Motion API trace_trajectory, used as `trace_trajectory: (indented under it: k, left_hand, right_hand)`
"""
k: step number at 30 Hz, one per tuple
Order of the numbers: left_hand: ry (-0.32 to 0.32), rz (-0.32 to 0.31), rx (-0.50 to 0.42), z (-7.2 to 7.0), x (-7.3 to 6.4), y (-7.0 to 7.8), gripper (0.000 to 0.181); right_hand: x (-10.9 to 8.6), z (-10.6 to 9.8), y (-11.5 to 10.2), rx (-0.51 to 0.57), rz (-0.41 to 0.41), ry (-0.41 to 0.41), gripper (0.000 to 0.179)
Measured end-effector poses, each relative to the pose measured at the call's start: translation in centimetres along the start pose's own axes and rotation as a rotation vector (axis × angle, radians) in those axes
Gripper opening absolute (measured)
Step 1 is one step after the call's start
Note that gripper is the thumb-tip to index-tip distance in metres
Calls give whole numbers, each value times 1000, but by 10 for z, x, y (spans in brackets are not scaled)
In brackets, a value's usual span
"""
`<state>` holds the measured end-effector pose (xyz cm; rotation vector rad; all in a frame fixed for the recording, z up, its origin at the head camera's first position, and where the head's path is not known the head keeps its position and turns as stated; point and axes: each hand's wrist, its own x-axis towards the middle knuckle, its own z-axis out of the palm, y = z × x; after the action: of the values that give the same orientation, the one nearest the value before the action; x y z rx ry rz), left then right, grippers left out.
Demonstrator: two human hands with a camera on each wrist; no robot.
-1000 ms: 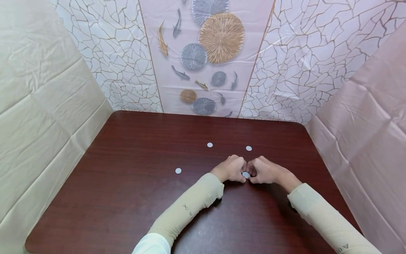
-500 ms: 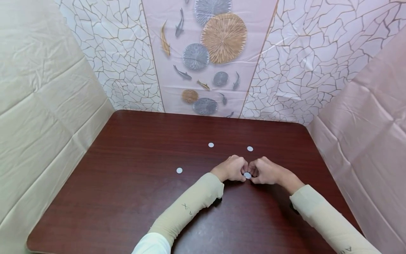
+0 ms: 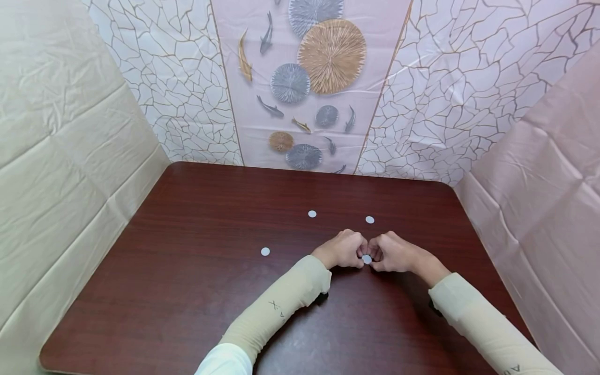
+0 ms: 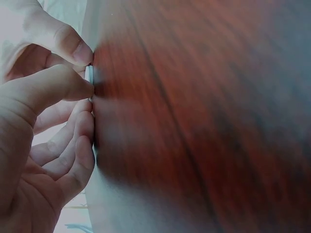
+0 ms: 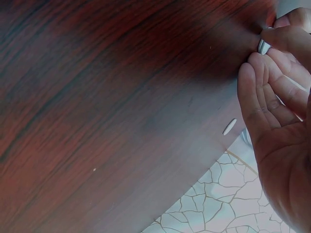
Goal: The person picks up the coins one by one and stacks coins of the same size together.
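Observation:
Near the middle right of the table, in the head view, my left hand [image 3: 344,249] and right hand [image 3: 398,252] meet fingertip to fingertip around a white round disc [image 3: 367,259]. Both hands have curled fingers, with thumbs on the near side, and pinch the disc's edges low at the tabletop. In the left wrist view the disc [image 4: 89,75] shows edge-on between the thumbs and fingers; a line along its edge suggests two layers. From the right wrist view, the disc [image 5: 264,46] is partly hidden by a thumb.
Three more white discs lie flat on the dark red-brown table [image 3: 164,291]: a left disc [image 3: 265,251], a back disc [image 3: 312,214] and a back-right disc [image 3: 370,220]. Patterned cloth [image 3: 187,78] hangs behind the table, with plain cloth at both sides.
The pinched disc sits slightly further right between the fingertips. Both hands have hardly moved, the other discs lie as before, and the head view has shifted a little.

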<state>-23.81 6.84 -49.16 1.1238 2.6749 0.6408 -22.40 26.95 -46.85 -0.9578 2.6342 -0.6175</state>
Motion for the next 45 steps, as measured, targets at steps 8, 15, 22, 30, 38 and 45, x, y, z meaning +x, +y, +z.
trace_trajectory:
  k: [8, 15, 22, 30, 38, 45]
  left_hand:
    - [-11, -5, -12, -1, 0, 1, 12]
    - [-20, -10, -15, -2, 0, 2, 11]
    - [-20, -9, -20, -2, -1, 2, 11]
    - [-19, -4, -22, -1, -1, 1, 11]
    - [-14, -5, -21, -2, -1, 1, 12]
    - [-22, -4, 24, -7, -6, 0, 12]
  right_hand:
    - [0, 0, 2, -2, 2, -5, 15]
    - [0, 0, 2, 5, -3, -5, 15]
    - [0, 1, 1, -3, -8, -5, 14]
    - [0, 0, 0, -16, 3, -10, 14]
    - [1, 0, 0, -21, -8, -10, 13]
    - [1, 0, 1, -10, -23, -9, 13]
